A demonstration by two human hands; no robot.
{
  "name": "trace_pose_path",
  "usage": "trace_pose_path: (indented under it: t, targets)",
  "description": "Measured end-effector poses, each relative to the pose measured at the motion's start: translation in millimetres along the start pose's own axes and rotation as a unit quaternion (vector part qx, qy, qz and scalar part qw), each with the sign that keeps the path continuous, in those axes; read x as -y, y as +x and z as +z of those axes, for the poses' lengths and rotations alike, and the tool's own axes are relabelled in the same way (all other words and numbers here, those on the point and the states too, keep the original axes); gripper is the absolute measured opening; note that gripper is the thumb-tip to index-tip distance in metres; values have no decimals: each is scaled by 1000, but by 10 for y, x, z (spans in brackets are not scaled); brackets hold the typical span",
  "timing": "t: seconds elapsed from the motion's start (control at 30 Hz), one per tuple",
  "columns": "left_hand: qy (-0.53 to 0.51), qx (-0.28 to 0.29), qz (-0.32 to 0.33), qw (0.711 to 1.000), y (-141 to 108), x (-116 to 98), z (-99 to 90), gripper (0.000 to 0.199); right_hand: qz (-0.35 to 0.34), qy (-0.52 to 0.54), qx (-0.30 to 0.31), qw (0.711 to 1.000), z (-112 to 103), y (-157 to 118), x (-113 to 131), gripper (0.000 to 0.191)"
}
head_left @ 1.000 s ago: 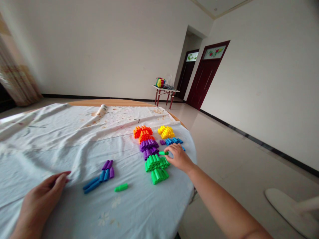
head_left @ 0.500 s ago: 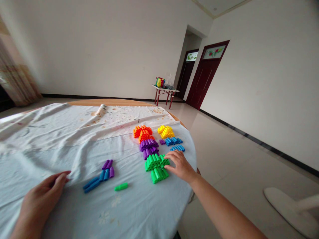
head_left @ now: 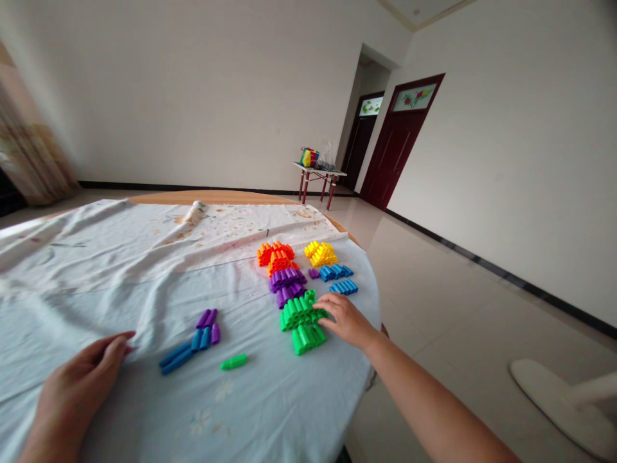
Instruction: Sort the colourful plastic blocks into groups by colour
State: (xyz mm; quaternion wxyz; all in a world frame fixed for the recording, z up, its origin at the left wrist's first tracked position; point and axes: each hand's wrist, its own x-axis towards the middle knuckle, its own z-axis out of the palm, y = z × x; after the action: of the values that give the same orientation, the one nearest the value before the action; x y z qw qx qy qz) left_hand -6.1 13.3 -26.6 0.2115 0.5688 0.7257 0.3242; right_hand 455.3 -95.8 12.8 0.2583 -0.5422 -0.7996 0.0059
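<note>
My right hand [head_left: 344,319] is at the right edge of a stack of green plastic tubes [head_left: 299,313], thumb and fingers apart and touching it. One green tube sticks up at the stack's back edge. Behind the green stack are purple tubes [head_left: 288,280] and orange tubes [head_left: 277,256]. My left hand [head_left: 84,379] rests on the cloth at the left, thumb and fingers pressed together; anything between them is hidden. Between the hands lie blue tubes [head_left: 176,357], a few purple tubes [head_left: 215,333] and one green piece [head_left: 234,362].
Yellow tubes [head_left: 321,254] and two groups of blue tubes [head_left: 344,287] lie near the right edge of the cloth-covered round table [head_left: 260,411]. A small table [head_left: 315,169] with bags stands by the far wall. A white round base [head_left: 554,399] is on the floor at the right.
One or more green tubes have shifted from the right side of the green stack toward its back. My right hand has moved only slightly; my left hand is almost unchanged.
</note>
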Motion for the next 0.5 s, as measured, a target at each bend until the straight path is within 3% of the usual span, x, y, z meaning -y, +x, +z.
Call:
trace_pose_path:
  t: [0.33,0.43,0.5]
  targets:
    - [24,3,2,1000,-28,-56,-36,51,7,20,-37,999,-38,53,-26,27]
    - [25,-3,18,1000,5,13,-4,50,30,39,-60,997,-78,223,-128,23]
    - [37,-34,55,997,34,75,25,48,49,46,-37,997,-83,392,-231,28]
